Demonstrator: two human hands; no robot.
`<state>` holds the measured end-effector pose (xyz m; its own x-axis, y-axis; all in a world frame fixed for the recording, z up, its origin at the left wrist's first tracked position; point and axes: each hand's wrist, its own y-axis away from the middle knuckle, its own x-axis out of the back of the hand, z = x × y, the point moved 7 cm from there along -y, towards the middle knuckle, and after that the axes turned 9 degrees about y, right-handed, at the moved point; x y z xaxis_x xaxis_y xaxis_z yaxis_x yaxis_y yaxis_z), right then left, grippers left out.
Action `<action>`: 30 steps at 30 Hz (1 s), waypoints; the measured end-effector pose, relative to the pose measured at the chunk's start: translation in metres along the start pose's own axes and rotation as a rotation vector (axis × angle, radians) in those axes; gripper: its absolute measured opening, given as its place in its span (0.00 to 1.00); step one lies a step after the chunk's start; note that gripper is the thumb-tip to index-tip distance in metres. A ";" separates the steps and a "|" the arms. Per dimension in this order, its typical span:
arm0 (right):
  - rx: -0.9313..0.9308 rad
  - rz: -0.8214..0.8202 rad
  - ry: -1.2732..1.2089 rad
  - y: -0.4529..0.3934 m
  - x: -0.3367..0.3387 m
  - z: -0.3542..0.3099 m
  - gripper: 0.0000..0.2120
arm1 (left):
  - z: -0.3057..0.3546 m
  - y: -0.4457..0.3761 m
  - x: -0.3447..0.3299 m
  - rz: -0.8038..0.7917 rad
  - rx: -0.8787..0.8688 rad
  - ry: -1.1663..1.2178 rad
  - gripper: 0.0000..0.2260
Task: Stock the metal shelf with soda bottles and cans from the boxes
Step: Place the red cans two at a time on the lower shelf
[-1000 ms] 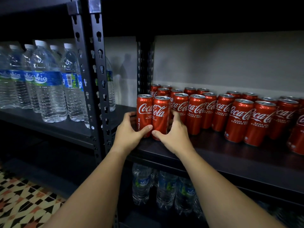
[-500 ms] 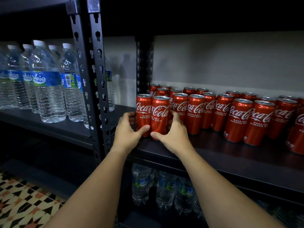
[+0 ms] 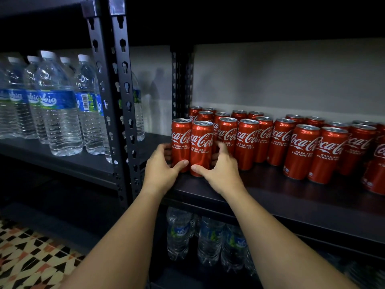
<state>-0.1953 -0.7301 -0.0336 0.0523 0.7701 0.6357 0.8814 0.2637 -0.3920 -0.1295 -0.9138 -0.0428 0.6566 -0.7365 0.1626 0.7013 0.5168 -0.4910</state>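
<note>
Well along by the look of it: rows of red cans (image 3: 270,140) stood on the metal shelf (image 3: 291,201), left hand (image 3: 160,170) and right hand (image 3: 220,174) grasping two upright front cans (image 3: 192,142) at near left, fingers curled round them, boxes unseen.

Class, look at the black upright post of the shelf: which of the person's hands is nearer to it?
Left. The left hand grips the leftmost can just right of the post; the right hand holds the next can, farther right.

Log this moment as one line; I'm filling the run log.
left hand grips left can | right hand grips right can | both upright on shelf
</note>
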 end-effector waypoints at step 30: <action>-0.003 -0.038 0.265 0.002 -0.001 -0.017 0.31 | 0.001 -0.002 -0.005 0.004 0.023 -0.102 0.27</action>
<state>-0.1859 -0.7399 -0.0239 0.1395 0.5809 0.8020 0.8866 0.2873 -0.3624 -0.1339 -0.9105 -0.0421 0.6838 -0.6864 0.2474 0.7036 0.5306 -0.4727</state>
